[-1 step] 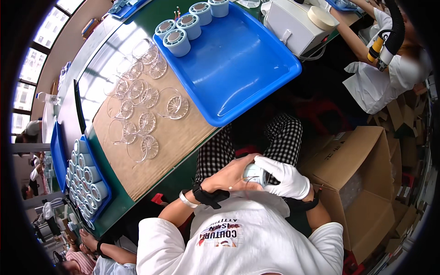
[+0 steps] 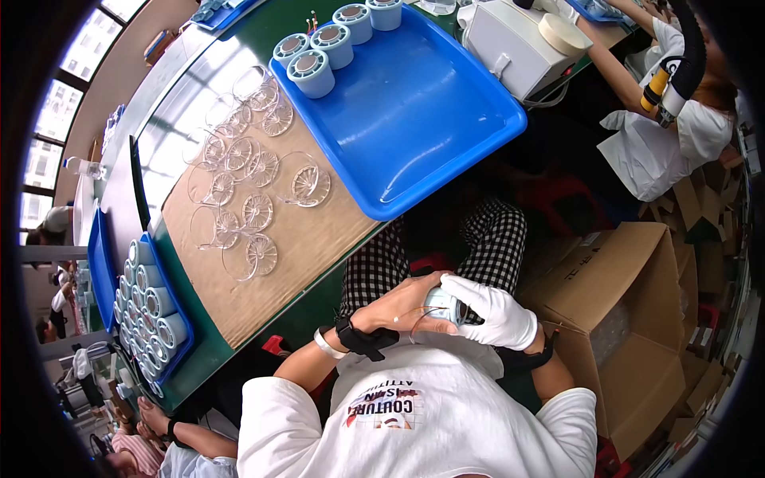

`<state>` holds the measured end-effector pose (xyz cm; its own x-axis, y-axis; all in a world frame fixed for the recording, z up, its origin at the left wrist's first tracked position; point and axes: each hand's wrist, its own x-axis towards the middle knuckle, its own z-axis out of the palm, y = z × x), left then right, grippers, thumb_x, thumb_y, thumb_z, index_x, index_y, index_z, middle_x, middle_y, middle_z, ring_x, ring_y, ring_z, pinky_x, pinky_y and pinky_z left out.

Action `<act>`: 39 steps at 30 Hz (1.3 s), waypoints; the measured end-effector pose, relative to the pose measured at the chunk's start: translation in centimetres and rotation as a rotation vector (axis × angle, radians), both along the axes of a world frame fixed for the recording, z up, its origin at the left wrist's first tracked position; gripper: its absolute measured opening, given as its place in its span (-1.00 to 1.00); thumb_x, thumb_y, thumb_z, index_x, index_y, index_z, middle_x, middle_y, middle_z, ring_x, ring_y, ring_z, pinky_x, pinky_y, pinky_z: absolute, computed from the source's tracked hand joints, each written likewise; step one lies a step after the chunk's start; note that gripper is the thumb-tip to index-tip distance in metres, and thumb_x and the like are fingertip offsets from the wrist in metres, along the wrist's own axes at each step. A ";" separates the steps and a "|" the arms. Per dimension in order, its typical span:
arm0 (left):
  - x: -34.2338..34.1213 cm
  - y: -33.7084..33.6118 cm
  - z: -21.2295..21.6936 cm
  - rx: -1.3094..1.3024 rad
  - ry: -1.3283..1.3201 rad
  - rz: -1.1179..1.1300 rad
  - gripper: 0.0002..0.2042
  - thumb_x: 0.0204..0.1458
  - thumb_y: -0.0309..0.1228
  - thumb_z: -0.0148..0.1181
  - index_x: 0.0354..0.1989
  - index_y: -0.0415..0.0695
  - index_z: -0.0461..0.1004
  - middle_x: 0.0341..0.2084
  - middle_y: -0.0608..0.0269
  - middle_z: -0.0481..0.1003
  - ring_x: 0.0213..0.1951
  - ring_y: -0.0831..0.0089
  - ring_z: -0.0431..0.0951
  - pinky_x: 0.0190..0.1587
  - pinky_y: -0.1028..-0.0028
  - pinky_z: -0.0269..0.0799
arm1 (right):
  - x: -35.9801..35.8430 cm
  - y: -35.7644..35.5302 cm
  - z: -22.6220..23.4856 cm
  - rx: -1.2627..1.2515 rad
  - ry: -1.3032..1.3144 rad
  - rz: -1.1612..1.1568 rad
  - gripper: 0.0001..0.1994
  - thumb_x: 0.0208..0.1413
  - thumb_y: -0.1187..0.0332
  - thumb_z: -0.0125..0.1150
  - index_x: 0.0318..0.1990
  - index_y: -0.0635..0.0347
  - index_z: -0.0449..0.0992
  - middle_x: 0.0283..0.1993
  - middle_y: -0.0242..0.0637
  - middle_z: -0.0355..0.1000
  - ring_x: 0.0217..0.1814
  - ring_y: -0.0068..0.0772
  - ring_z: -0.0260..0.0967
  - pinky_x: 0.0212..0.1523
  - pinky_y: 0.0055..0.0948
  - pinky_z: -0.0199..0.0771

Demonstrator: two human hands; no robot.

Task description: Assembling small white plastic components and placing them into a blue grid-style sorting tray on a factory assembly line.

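Observation:
Over my lap, both hands are closed around a light-blue cylindrical housing [image 2: 443, 303]. My bare left hand [image 2: 405, 305] grips its left side, with a black strap and a white band at the wrist. In a white glove, my right hand [image 2: 498, 312] wraps over the dark end on the right. Thin reddish-brown wires [image 2: 422, 313] trail from the housing across my left fingers. Much of the housing is covered by my fingers.
Clear plastic spoked discs with loops [image 2: 256, 212] lie on brown cardboard [image 2: 299, 275]. A blue tray [image 2: 422, 151] bears several similar housings [image 2: 311, 73]; more fill a tray [image 2: 190, 334] at left. To my right stand an open carton [image 2: 594, 307] and a person [image 2: 653, 147].
The wires at the housing have shifted and now hang lower over my left hand. Both hands keep their hold, with the housing turned slightly.

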<state>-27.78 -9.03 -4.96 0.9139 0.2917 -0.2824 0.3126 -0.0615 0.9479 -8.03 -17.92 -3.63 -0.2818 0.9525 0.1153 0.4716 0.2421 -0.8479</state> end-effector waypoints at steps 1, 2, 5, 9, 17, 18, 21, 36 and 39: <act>0.0 0.2 0.0 0.009 -0.005 0.008 -0.31 -0.17 -0.18 0.28 0.09 -0.31 0.15 -0.08 0.11 0.33 -0.09 0.44 0.36 -0.19 0.44 0.38 | -0.6 -0.2 -0.3 0.001 0.025 0.018 -0.26 -0.30 0.35 0.39 0.11 0.29 0.17 0.10 -0.04 0.22 0.08 -0.12 0.25 0.06 -0.35 0.28; 0.0 0.2 0.0 -0.049 -0.031 0.081 -0.32 -0.16 -0.16 0.26 0.08 -0.30 0.15 -0.11 0.12 0.35 -0.09 0.45 0.35 -0.15 0.45 0.35 | -1.2 -0.1 -0.4 0.003 0.049 0.038 -0.26 -0.30 0.34 0.39 0.11 0.31 0.16 0.09 0.00 0.23 0.08 -0.09 0.25 0.07 -0.33 0.27; 0.1 -0.7 -0.1 -0.156 -0.087 0.251 -0.35 -0.13 -0.12 0.22 0.06 -0.29 0.15 -0.16 0.15 0.38 -0.09 0.46 0.34 -0.09 0.49 0.28 | -4.0 0.5 0.3 0.159 0.044 -0.139 -0.30 -0.30 0.36 0.37 0.08 0.32 0.19 0.06 0.02 0.24 0.05 -0.04 0.27 0.09 -0.27 0.24; 0.3 -1.9 0.5 -0.561 -0.314 0.565 -0.46 -0.10 -0.21 0.17 0.01 -0.29 0.21 -0.18 0.17 0.38 -0.09 0.45 0.34 -0.04 0.48 0.25 | -4.8 3.2 2.4 0.366 -0.123 -0.123 -0.36 -0.30 0.37 0.32 0.03 0.31 0.22 0.02 0.01 0.24 0.02 -0.02 0.26 0.13 -0.22 0.17; -4.7 -0.3 5.4 -0.451 -0.493 0.563 -0.41 -0.14 -0.04 0.14 -0.02 -0.23 0.25 -0.15 0.15 0.37 -0.10 0.39 0.37 -0.04 0.43 0.26 | -7.9 8.0 8.3 0.280 -0.145 0.359 -0.45 -0.29 0.26 0.29 -0.07 0.27 0.29 -0.10 -0.11 0.30 -0.08 -0.07 0.29 0.08 -0.18 0.16; -6.1 0.3 6.1 -0.529 -0.450 0.514 -0.39 -0.16 -0.03 0.16 -0.03 -0.25 0.25 -0.17 0.13 0.38 -0.12 0.37 0.39 -0.04 0.42 0.27 | -8.5 8.7 8.9 0.258 -0.110 0.418 -0.43 -0.28 0.18 0.32 -0.09 0.26 0.31 -0.14 -0.13 0.33 -0.11 -0.07 0.30 0.06 -0.16 0.17; -10.9 2.6 8.8 -0.590 -0.390 0.449 -0.34 -0.22 0.00 0.20 -0.07 -0.31 0.25 -0.26 0.07 0.42 -0.17 0.33 0.43 -0.07 0.41 0.30 | -9.0 14.0 13.3 0.099 -0.054 0.554 -0.54 -0.23 0.22 0.29 -0.14 0.26 0.37 -0.19 -0.16 0.37 -0.14 -0.09 0.32 -0.01 -0.27 0.26; -29.1 26.6 13.9 0.662 0.136 1.315 -0.41 -0.27 -0.25 0.35 -0.08 -0.31 0.25 -0.35 0.15 0.43 -0.32 0.52 0.45 -0.25 0.54 0.37 | -6.0 36.5 11.1 0.448 -0.778 0.308 -0.56 -0.18 0.51 0.12 -0.03 0.15 0.32 -0.09 -0.15 0.29 -0.03 -0.13 0.27 -0.01 -0.33 0.27; -30.2 30.3 10.4 0.773 0.289 1.281 -0.39 -0.27 -0.29 0.35 -0.07 -0.34 0.22 -0.34 0.08 0.45 -0.33 0.44 0.49 -0.24 0.54 0.39 | -5.7 35.9 12.2 0.306 -0.819 0.306 -0.57 -0.21 0.47 0.15 -0.06 0.15 0.33 -0.13 -0.15 0.30 -0.06 -0.13 0.28 -0.04 -0.34 0.29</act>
